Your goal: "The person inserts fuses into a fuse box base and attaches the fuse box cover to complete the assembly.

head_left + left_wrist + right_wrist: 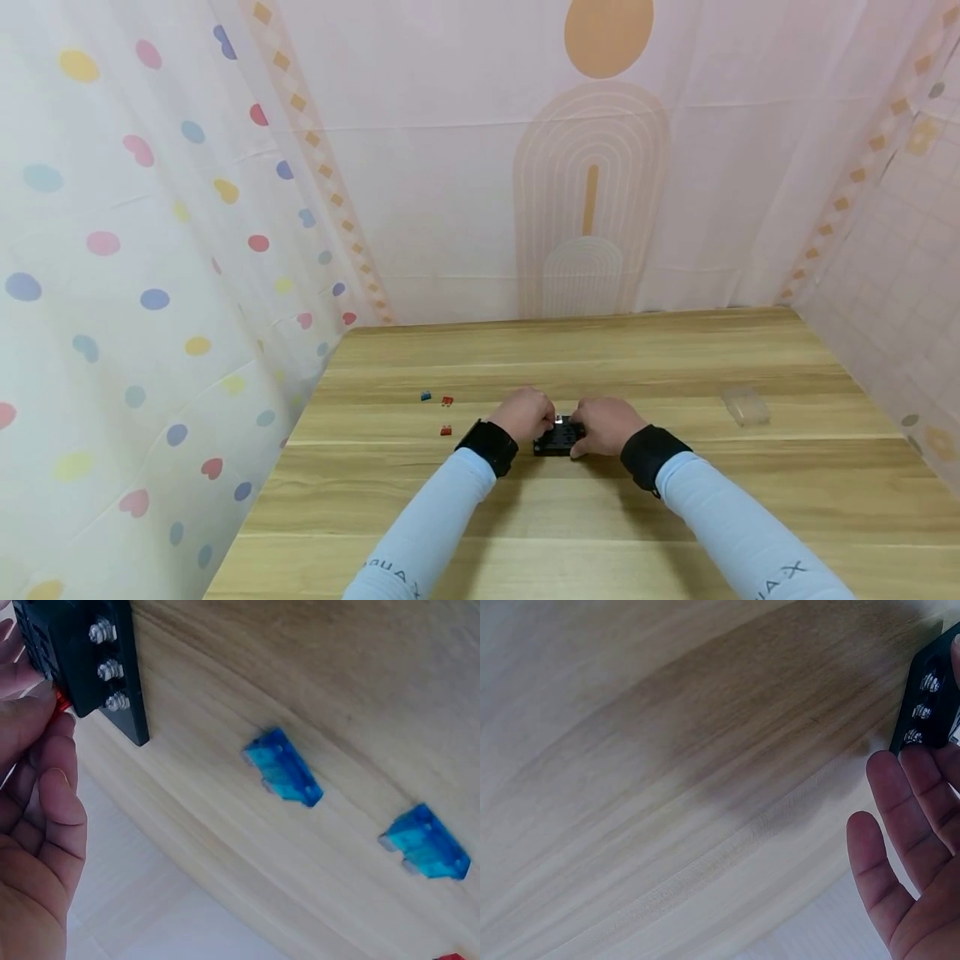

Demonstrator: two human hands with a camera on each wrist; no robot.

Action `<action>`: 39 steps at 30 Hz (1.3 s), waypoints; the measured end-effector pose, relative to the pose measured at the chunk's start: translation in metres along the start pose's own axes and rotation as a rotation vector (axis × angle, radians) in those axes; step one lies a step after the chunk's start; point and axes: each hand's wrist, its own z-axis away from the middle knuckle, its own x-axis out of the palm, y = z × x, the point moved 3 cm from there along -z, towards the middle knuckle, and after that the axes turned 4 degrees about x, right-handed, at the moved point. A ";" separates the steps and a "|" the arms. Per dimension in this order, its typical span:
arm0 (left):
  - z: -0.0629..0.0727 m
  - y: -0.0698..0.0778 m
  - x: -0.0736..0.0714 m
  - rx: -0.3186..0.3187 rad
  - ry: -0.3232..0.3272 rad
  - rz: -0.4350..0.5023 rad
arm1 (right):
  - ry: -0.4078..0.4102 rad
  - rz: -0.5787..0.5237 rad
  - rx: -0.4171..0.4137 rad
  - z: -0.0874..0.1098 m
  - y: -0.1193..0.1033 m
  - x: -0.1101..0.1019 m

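Note:
A black fuse block (551,442) with metal screw terminals along its side lies on the table between both hands. My left hand (523,413) pinches a red blade fuse (61,702) between thumb and fingers at the block's edge; most of the fuse is hidden by the fingertips. From the right, my right hand (609,425) grips the block, thumb on the near side and fingers toward the far side. In the right wrist view its other fingers (885,881) stretch out beside the block.
Left of the hands lie blue blade fuses (285,769) and red fuses (446,431) on the wooden table (360,517). A clear plastic cover (746,406) rests at the right. Patterned curtains (450,208) hang behind the table and at its sides.

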 end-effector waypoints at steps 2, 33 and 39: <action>0.000 0.000 0.001 -0.001 0.001 -0.005 | -0.001 0.002 0.002 0.000 0.000 0.000; 0.000 0.014 -0.001 -0.014 -0.080 -0.013 | -0.037 0.002 -0.027 0.006 -0.002 0.000; 0.001 0.014 -0.003 -0.018 -0.080 -0.036 | -0.030 -0.014 -0.026 0.006 -0.004 -0.001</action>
